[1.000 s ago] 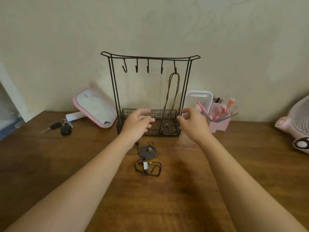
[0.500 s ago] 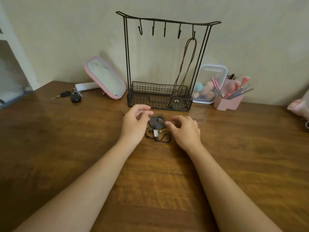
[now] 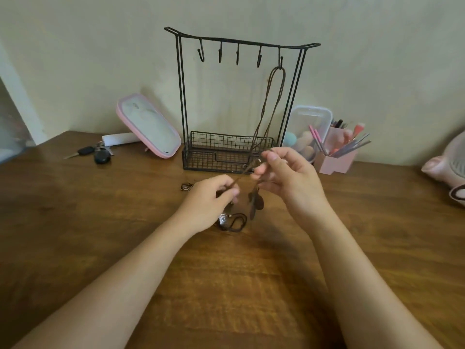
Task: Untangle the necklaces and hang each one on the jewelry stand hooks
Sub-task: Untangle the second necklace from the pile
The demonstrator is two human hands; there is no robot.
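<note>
A black wire jewelry stand with several hooks stands against the wall, a mesh basket at its foot. One brown cord necklace hangs from the rightmost hook. My right hand pinches the cord of a necklace with a dark round pendant, lifted above the table. My left hand pinches the same cord lower down. Below them a black cord necklace with a small silver charm lies on the wooden table. A small tangled piece lies left of my left hand.
A pink-framed mirror leans left of the stand, with keys beside it. Right of the stand are a clear box of sponges and a pink brush holder. A pink fan sits at the far right edge.
Both hands came down from the stand to the pile on the table. They have picked up the pendant necklace, which now hangs between them above the table.
</note>
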